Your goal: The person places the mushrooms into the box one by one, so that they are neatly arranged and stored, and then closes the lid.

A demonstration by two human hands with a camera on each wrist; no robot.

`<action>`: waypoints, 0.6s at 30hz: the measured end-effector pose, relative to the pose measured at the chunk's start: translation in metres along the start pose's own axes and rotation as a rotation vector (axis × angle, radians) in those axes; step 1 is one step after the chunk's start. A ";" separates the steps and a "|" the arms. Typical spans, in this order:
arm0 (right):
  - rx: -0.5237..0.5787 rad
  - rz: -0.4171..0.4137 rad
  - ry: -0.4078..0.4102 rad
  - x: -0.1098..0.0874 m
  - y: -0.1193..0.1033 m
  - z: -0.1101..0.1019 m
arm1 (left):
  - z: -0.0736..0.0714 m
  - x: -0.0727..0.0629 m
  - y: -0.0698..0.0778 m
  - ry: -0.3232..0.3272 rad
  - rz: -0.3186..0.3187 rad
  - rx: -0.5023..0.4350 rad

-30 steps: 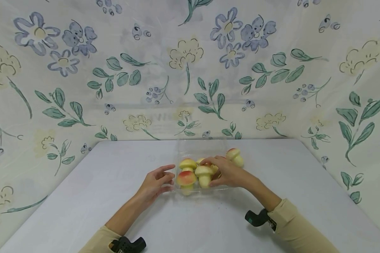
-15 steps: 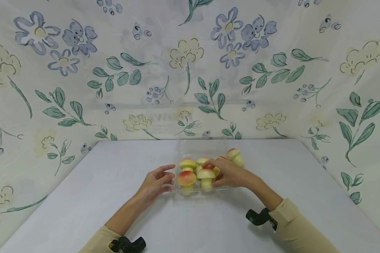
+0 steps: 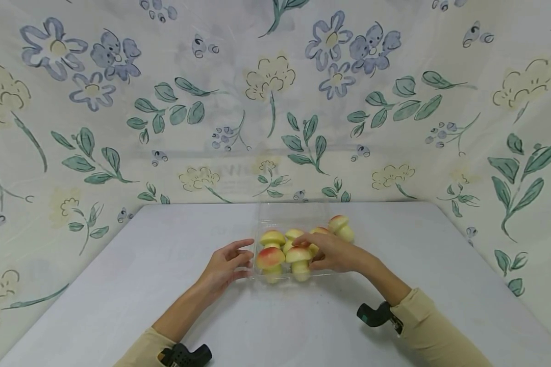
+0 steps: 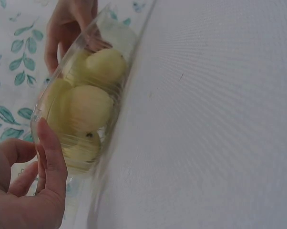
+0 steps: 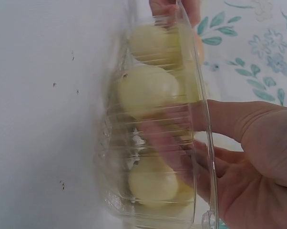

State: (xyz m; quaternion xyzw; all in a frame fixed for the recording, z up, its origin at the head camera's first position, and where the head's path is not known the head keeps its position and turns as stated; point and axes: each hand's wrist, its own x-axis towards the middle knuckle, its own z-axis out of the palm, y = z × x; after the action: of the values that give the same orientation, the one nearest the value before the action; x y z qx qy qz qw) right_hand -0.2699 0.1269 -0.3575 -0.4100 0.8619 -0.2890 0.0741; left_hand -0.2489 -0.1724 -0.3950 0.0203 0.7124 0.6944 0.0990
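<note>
A clear plastic clamshell box (image 3: 266, 224) stands on the table with several yellow mushrooms with red-tinted caps in it. My right hand (image 3: 337, 251) reaches in from the right and holds the front-right mushroom (image 3: 300, 257), fingers over the cap and thumb by the stem. Through the box wall in the right wrist view, the thumb (image 5: 181, 115) lies against that mushroom's pale stem end (image 5: 148, 90). Beside it sits the front-left mushroom (image 3: 270, 260). With loosely bent fingers, my left hand (image 3: 227, 264) touches the box's left wall, as the left wrist view also shows.
Outside the box at the back right lies another mushroom (image 3: 341, 228), tilted. The box's lid (image 3: 294, 210) is folded back toward the rear. A white table (image 3: 165, 229) bears everything, and a flower-patterned cloth (image 3: 229, 102) hangs behind it.
The front-right mushroom has shifted slightly right and down in the box, its cap now showing more red. My right hand has moved a little right; my left hand stays put.
</note>
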 end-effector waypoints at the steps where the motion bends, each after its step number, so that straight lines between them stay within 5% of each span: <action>1: 0.000 0.003 -0.001 0.000 0.000 0.000 | 0.000 0.000 0.000 0.001 0.000 -0.001; 18: 0.039 0.063 -0.012 -0.005 0.003 -0.008 | 0.000 -0.002 0.001 0.007 -0.002 -0.009</action>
State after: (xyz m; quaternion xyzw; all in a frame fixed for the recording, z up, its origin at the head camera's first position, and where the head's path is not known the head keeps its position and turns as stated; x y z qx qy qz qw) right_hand -0.2721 0.1357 -0.3531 -0.3831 0.8680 -0.3007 0.0963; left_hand -0.2467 -0.1724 -0.3937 0.0170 0.7097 0.6975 0.0973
